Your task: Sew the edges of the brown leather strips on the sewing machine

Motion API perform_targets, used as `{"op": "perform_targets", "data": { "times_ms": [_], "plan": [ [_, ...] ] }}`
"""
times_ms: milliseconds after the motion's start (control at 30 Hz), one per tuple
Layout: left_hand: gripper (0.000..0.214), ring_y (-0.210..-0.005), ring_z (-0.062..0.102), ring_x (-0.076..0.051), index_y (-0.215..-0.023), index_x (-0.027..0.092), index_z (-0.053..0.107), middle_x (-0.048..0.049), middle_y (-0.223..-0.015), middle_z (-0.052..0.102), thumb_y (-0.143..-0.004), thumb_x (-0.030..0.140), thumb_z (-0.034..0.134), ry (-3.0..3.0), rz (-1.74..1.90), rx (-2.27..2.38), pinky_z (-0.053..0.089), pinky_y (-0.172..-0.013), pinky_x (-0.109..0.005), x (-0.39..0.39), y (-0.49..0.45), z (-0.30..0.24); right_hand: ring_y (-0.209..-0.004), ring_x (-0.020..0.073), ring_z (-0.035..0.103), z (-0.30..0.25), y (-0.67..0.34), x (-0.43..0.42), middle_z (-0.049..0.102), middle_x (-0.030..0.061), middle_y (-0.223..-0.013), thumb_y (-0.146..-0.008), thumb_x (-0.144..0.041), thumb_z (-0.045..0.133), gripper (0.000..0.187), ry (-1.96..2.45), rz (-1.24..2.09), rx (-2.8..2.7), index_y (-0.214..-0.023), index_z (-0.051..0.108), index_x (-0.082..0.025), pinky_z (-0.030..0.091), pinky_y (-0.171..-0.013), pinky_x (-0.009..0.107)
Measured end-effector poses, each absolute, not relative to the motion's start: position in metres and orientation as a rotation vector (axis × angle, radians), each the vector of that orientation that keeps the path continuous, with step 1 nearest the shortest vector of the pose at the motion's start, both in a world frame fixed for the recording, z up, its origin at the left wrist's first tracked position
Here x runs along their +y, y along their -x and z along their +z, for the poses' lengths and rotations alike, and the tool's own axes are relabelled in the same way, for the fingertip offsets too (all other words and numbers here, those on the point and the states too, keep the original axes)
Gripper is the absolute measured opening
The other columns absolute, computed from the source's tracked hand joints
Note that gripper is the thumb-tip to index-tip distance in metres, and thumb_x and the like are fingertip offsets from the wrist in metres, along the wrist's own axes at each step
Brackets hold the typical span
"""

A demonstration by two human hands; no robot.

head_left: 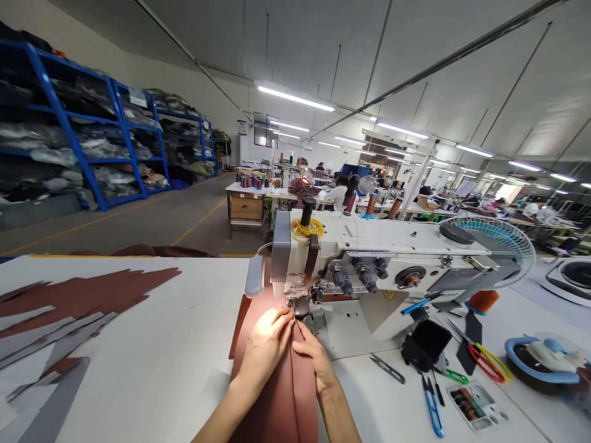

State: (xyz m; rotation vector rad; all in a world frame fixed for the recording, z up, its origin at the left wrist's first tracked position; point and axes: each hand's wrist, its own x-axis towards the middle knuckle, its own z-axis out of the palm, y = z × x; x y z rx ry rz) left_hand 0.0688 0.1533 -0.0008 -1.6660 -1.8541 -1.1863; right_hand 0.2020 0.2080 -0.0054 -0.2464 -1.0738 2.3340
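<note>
A long piece of reddish-brown fabric (263, 406) runs under the presser foot (290, 301) of a white sewing machine (369, 231). A lengthwise fold or seam shows along it. Close in front of the needle area, my left hand (265, 347) pinches the fabric beside that seam with bent fingers. My right hand (317, 363) grips the right edge, its thumb on top and the other fingers partly hidden. Light from the machine falls on the left hand and the cloth. The needle tip is too small to make out.
Cut brown and grey pieces (92, 301) lie on the left. At right are thread snips (388, 368), blue snips (431, 406), scissors (489, 362), a black box (427, 344), a bobbin tray (478, 406) and a round container (540, 363). Blue shelves (96, 160) stand behind; people sit farther back.
</note>
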Motion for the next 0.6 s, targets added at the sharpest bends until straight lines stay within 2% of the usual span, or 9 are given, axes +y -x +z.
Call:
{"op": "perform_targets", "data": {
  "times_ms": [200,600],
  "plan": [
    [0.024,-0.097,0.067,-0.019,-0.106,0.020,0.067,-0.0072,-0.106,0.069,-0.097,0.029,0.046,1.649,-1.157,-1.769,0.057,-0.087,-0.034,0.158,-0.063,-0.004,-0.113,0.0227,0.064,-0.009,-0.198,0.215,0.068,0.0031,-0.125,-0.072,-0.014,0.064,0.054,0.212,2.392,-1.018,-0.126,0.061,-0.024,0.041,-0.106,0.040],
    [0.022,-0.091,0.066,-0.018,-0.103,0.020,0.066,-0.0072,-0.100,0.066,-0.096,0.028,0.047,1.712,-1.164,-1.734,0.058,-0.077,-0.030,0.158,-0.063,0.001,-0.107,0.0230,0.067,-0.011,-0.198,0.220,0.072,0.0048,-0.118,-0.072,-0.015,0.065,0.057,0.220,2.411,-1.021,-0.128,0.058,-0.021,0.043,-0.102,0.041]
  ]
}}
